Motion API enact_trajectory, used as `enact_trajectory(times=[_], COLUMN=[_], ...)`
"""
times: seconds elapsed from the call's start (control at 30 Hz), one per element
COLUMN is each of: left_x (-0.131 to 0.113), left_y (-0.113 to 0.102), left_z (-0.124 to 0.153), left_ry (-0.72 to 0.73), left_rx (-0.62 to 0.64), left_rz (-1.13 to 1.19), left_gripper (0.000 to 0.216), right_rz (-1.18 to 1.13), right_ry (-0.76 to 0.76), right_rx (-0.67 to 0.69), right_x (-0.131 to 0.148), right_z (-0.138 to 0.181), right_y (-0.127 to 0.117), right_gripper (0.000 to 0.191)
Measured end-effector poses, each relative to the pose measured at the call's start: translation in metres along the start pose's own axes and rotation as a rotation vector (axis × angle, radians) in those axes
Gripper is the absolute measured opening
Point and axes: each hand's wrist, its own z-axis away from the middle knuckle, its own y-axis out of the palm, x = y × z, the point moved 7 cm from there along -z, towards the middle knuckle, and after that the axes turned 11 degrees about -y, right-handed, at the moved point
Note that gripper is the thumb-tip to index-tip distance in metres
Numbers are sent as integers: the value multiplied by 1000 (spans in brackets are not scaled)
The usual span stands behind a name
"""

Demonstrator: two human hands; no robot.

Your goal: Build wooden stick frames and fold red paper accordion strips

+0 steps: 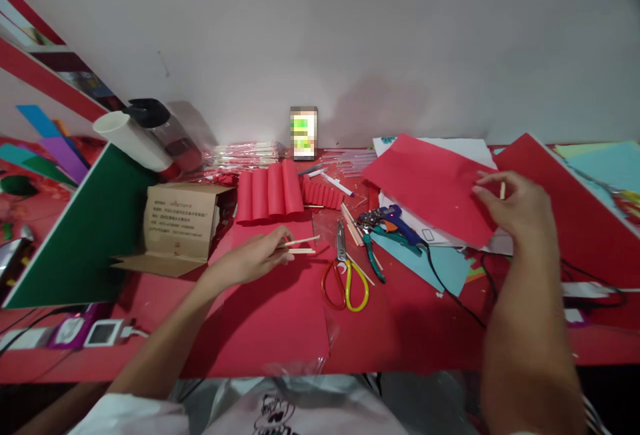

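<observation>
My left hand (260, 256) is closed around thin wooden sticks (303, 250), which point right above a large red sheet (280, 308) on the table. My right hand (517, 202) pinches the right edge of a tilted red paper sheet (430, 185). A short pale stick end (503, 190) shows between its fingers. Right of my left hand lie scissors (345, 275) with one red and one yellow handle. Beside them are green-handled pliers (373, 255), a blue glue gun (400, 225) and several loose wooden sticks (353, 225).
Rolled red paper tubes (270, 192) and smaller red rolls (325, 194) lie behind my left hand. An open cardboard box (180, 228) and a green board (75, 235) stand left. A phone (304, 133) leans on the wall. The glue gun's black cord (450, 295) crosses the right side.
</observation>
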Motion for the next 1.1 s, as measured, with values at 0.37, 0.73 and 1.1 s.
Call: enact_trajectory(times=[0.37,0.73,1.1], left_x=[-1,2,6], left_y=[-7,-7,-3], left_z=[-12,-17,-13], left_ry=[23,-30,19], left_rx=[-52,-69,6], left_rz=[-64,45,132], left_gripper=[20,19,17], right_rz=[-243,-377,-608], right_ry=[-367,-489,-293], right_rx=[285,638,587], right_x=[173,259,251], right_z=[44,110,103], right_y=[7,76,92], right_gripper=[22,10,9])
